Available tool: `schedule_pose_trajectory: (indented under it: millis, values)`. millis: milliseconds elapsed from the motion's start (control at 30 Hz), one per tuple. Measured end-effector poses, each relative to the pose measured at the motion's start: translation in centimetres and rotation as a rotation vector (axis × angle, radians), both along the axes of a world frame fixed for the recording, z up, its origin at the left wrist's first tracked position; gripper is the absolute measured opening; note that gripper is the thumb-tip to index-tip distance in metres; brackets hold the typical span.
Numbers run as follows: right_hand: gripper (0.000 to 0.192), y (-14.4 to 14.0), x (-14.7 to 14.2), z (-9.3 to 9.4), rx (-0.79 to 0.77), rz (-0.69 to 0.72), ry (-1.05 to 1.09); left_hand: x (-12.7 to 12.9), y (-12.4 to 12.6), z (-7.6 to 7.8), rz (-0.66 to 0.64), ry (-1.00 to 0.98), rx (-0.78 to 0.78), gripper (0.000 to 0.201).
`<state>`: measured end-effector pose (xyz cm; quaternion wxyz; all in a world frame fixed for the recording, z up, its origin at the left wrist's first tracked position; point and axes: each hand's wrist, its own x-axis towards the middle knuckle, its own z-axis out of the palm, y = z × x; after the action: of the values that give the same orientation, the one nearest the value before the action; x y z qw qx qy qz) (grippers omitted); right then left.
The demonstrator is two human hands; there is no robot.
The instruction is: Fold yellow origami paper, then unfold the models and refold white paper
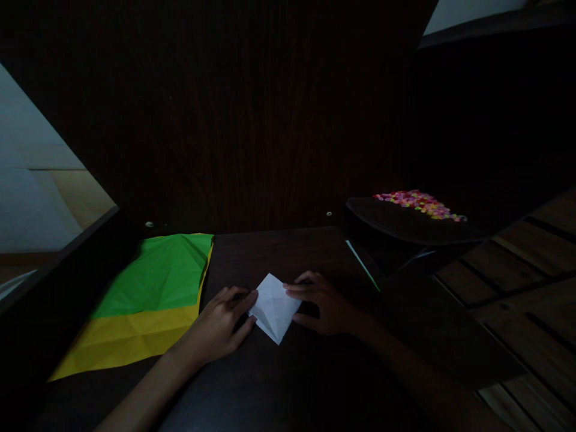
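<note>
A small white sheet of paper (274,303), folded into a diamond with creases running to its lower point, lies on the dark wooden surface. At its left corner, my left hand (225,318) has its fingers and thumb closed on the edge. My right hand (321,303) grips the opposite corner, index finger along the upper right edge and thumb by the lower right one. Both corners are partly hidden under the fingers.
Left of my hands lie a creased green sheet (157,276) and a yellow sheet (130,342) under it. A dark upright panel (252,120) rises behind. On the right, a curved shelf (382,216) holds small colourful pieces (418,203); a thin pale strip (362,265) lies below.
</note>
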<state>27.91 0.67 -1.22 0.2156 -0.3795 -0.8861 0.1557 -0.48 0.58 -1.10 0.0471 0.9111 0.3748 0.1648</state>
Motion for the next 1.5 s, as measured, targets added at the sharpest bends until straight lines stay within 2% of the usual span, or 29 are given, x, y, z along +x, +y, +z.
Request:
schedule_pose_trajectory:
  millis: [467,800,1067,1333,1500]
  values:
    - [0.055,0.0,0.1,-0.5,0.03,0.005,0.028,0.1,0.3,-0.3,0.003,-0.036,0.029,0.036]
    - [0.049,0.2,-0.2,-1.4,0.049,-0.016,0.068,0.3,0.2,-1.0,0.007,-0.096,0.021,0.048]
    - [0.052,0.1,-0.6,-1.6,0.061,0.003,0.116,0.7,0.1,-1.1,-0.002,-0.16,-0.013,0.055]
    - [0.033,0.0,-0.9,-1.6,0.137,0.064,0.131,1.1,-0.1,-1.0,-0.005,-0.117,-0.055,0.047]
    - [0.034,0.0,-0.9,-1.4,0.125,0.072,0.128,1.2,-0.2,-1.0,0.003,-0.12,-0.058,0.044]
